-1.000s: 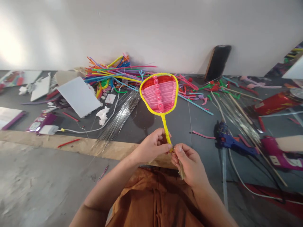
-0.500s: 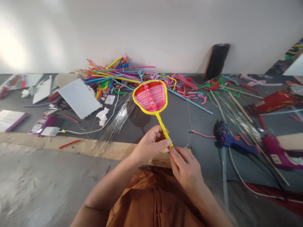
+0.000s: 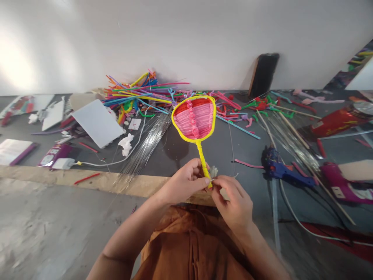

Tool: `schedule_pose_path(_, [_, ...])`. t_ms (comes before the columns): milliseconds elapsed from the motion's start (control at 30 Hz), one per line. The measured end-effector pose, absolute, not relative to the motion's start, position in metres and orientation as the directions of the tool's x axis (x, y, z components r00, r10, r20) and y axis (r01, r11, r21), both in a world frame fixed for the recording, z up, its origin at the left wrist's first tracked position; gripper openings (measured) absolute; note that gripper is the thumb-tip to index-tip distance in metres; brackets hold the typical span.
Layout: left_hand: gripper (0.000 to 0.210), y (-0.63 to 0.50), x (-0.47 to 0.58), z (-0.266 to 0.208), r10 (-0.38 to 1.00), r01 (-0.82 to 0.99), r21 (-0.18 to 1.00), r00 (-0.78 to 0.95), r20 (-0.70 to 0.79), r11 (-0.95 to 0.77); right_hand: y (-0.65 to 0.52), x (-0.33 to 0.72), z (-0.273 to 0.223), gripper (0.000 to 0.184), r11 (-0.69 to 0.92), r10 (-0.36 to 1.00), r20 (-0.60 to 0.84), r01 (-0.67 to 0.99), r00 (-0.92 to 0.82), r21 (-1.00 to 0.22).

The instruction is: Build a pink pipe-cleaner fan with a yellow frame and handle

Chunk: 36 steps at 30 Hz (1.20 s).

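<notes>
A paddle-shaped pipe-cleaner craft (image 3: 202, 116) is held upright over the table edge. It has a yellow rim, red and pink rows inside, a line of pink beads down the middle and a yellow-wrapped handle. My left hand (image 3: 185, 179) is closed round the lower handle, thumb in front. Close to the handle's bottom end, my right hand (image 3: 233, 198) pinches thumb and fingers together; a thin pale strand seems to show at the fingertips, too small to name. Just behind the handle is a small greyish tuft (image 3: 214, 171).
Colourful pipe cleaners (image 3: 136, 91) are heaped against the wall. A phone (image 3: 264, 76) leans there too. On the right lie a blue glue gun (image 3: 288, 174), a red can (image 3: 338, 118) and wooden sticks. At left are a white card (image 3: 97, 122), clear thin strips (image 3: 151, 140) and a cable.
The craft has shifted slightly right and turned a little more upright. My right fingertips have moved from under the handle's end to its right side, and the greyish tuft has come into view.
</notes>
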State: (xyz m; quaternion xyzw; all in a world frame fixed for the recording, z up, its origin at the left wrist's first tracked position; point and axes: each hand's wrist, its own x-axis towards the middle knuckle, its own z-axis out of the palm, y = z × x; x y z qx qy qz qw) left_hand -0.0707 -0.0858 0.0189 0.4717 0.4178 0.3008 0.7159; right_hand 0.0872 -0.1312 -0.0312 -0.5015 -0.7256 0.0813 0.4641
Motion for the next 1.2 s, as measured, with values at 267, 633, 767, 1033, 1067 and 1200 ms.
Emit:
schedule_pose_path(267, [0.020, -0.086, -0.075, 0.017, 0.844, 0.118, 0.976, 0.490, -0.219, 0.184, -0.130, 0.088, -0.019, 0.027, -0.262, 0.961, -0.264, 0.032, -0.078, -0.964])
schedule_pose_path(633, [0.021, -0.083, -0.069, 0.013, 0.923, 0.169, 0.982, 0.359, -0.137, 0.081, -0.133, 0.081, -0.029, 0.025, -0.361, 0.927, -0.368, -0.440, -0.074, -0.822])
schedule_pose_path(767, [0.019, -0.084, -0.066, 0.007, 0.932, 0.149, 0.985, 0.335, -0.135, 0.089, -0.136, 0.081, -0.030, 0.010, 0.005, 0.992, 0.007, 0.019, 0.124, -1.000])
schedule_pose_path(1033, [0.024, -0.082, -0.063, 0.011, 0.916, -0.002, 0.974, 0.340, -0.213, 0.228, -0.129, 0.087, -0.031, 0.025, 0.517, 0.766, 0.643, 0.571, 0.025, -0.638])
schedule_pose_path(1067, [0.027, -0.082, -0.063, 0.012, 0.910, -0.020, 0.968, 0.345, -0.229, 0.251, -0.128, 0.088, -0.032, 0.027, 0.544, 0.740, 0.673, 0.588, -0.001, -0.598])
schedule_pose_path(1200, [0.037, -0.080, -0.067, 0.013, 0.883, -0.072, 0.942, 0.378, -0.279, 0.328, -0.128, 0.089, -0.036, 0.027, 0.569, 0.740, 0.672, 0.558, -0.028, -0.604])
